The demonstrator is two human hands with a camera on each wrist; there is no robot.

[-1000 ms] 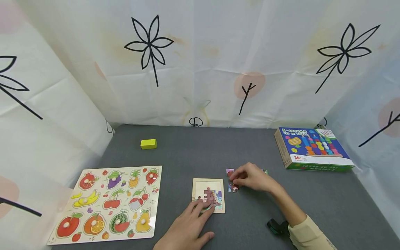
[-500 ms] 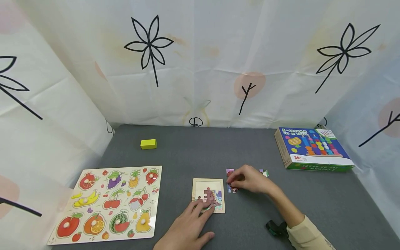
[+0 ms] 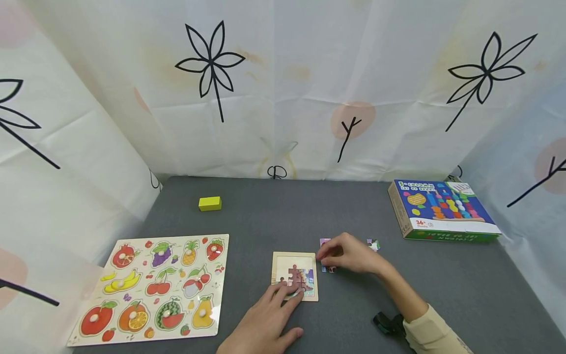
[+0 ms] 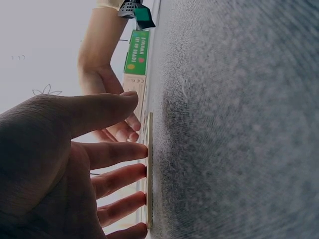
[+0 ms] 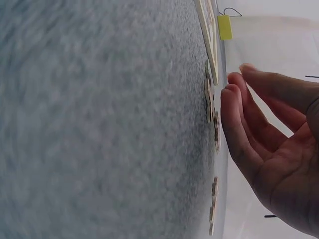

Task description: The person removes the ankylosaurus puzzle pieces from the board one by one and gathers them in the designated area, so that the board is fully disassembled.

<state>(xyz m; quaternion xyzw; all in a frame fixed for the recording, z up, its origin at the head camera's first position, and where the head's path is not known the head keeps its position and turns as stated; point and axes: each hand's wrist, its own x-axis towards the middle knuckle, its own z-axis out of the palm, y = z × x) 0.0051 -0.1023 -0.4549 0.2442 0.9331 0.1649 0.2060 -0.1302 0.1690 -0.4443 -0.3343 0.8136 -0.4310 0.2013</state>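
Observation:
My left hand rests with fairly straight fingers on the lower left of a small wooden puzzle tray. Joined jigsaw pieces fill part of its right side. In the left wrist view, the fingertips of the left hand touch the tray's edge. My right hand hovers just right of the tray, thumb and fingers bent close together. Several loose puzzle pieces lie under and beside it. The right wrist view shows the right hand above pieces; no held piece is visible.
A fruit knob puzzle board lies on the left of the grey table. A yellow block sits behind it. At the back right is a bead-game box. Another loose piece lies beyond the right hand.
My right hand has shifted a little left, from over the loose pieces towards the tray's right edge, uncovering a piece behind it. The left hand has stayed put.

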